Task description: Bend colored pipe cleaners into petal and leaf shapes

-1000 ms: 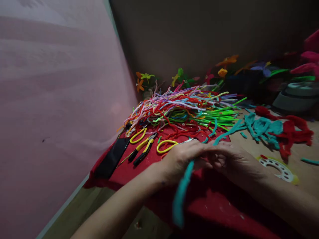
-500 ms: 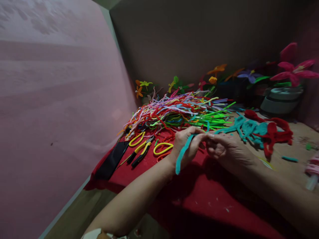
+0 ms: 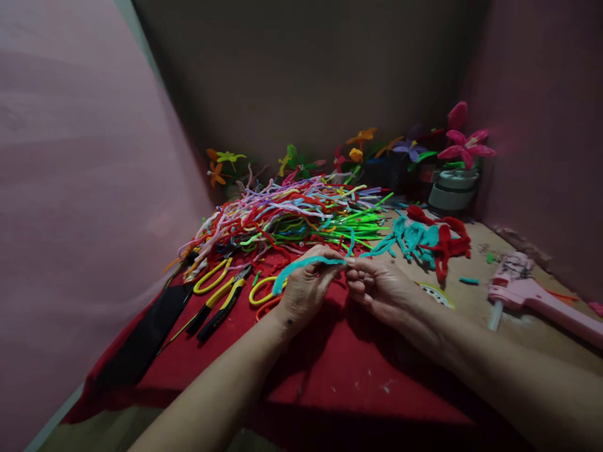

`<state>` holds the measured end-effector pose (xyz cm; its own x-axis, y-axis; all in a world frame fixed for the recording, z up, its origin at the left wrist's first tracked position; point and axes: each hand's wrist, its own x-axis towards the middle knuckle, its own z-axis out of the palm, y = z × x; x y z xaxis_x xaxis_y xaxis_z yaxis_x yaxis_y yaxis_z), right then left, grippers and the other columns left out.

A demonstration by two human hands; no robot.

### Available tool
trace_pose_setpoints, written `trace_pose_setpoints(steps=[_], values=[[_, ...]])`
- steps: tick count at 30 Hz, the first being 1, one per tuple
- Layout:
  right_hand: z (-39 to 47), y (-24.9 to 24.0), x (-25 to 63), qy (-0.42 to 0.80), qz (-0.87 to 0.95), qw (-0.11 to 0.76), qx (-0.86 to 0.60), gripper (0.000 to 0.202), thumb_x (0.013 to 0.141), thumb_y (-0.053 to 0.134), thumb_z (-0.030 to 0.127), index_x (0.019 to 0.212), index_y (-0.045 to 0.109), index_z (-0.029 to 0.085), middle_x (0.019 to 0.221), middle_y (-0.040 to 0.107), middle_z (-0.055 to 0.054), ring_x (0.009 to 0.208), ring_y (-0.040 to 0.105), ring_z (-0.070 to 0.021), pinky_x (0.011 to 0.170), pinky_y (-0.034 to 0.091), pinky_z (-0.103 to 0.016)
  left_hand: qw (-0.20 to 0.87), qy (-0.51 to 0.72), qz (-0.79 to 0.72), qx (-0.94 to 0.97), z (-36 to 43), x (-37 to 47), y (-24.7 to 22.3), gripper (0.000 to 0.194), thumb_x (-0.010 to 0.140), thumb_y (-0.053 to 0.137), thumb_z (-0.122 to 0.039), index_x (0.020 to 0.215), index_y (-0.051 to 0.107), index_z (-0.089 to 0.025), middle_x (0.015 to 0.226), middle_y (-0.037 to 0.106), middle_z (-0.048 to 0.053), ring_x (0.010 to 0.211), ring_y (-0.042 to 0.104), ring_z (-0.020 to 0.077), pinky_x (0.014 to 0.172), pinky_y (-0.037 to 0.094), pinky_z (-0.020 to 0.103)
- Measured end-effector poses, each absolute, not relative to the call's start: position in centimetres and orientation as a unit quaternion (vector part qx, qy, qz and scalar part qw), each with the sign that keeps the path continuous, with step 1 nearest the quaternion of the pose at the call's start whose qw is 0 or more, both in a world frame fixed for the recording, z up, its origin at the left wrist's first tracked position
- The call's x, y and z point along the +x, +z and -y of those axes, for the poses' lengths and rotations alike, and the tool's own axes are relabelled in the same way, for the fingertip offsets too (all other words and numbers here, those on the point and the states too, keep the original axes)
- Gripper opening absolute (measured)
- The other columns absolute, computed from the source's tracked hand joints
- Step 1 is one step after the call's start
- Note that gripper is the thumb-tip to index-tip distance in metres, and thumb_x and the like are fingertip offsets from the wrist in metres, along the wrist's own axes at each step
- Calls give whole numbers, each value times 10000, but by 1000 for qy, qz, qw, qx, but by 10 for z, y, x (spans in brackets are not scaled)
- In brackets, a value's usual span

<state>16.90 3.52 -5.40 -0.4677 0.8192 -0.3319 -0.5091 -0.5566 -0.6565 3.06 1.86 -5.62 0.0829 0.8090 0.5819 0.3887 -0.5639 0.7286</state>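
Observation:
A teal pipe cleaner (image 3: 299, 265) runs between my two hands over the front of the table. My left hand (image 3: 308, 285) is closed on it in a pinch; one length curves back across the knuckles and a short end stands up near the fingertips. My right hand (image 3: 384, 282) pinches the same pipe cleaner at the meeting point of the fingertips, its other fingers curled. Behind the hands lies a big heap of coloured pipe cleaners (image 3: 277, 213). Shaped teal pieces (image 3: 419, 238) and red pieces (image 3: 445, 248) lie to the right.
Pliers (image 3: 221, 304) and yellow-handled scissors (image 3: 210, 276) lie left on the red cloth (image 3: 330, 383), beside a black flat object (image 3: 146, 333). At right are a pink glue gun (image 3: 522, 292) and a yellow-rimmed spool (image 3: 436, 294). Pipe-cleaner flowers (image 3: 464, 147) stand along the back.
The view has turned right, bringing the glue gun fully into sight. The pipe cleaner's loose length swung from hanging below my left hand to arching over its back. Both hands still pinch it.

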Motion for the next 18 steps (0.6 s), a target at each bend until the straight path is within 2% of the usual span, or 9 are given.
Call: trace_pose_setpoints(steps=[8, 13, 18], values=[[-32, -54, 171, 870, 189, 350, -292, 119, 779, 468, 108, 663, 482, 129, 489, 432, 43, 347, 357, -28, 283, 213, -127, 128, 538, -346, 758, -19, 28, -61, 43, 768, 587, -164, 798, 615, -170, 759, 600, 17, 712, 564, 113, 660, 465, 239], [-29, -53, 170, 863, 189, 371, -287, 104, 762, 471, 84, 665, 499, 108, 493, 436, 43, 341, 360, -17, 274, 204, -113, 65, 527, -358, 768, -13, 32, -61, 47, 794, 534, -128, 784, 565, -162, 727, 557, 5, 667, 531, 91, 621, 447, 207], [-30, -53, 169, 870, 162, 365, -291, 136, 770, 454, 86, 642, 467, 128, 482, 421, 50, 334, 357, -19, 273, 212, -114, 51, 490, -363, 791, -15, 30, -63, 70, 815, 495, -135, 826, 558, -164, 768, 573, 22, 712, 548, 99, 656, 461, 218]])
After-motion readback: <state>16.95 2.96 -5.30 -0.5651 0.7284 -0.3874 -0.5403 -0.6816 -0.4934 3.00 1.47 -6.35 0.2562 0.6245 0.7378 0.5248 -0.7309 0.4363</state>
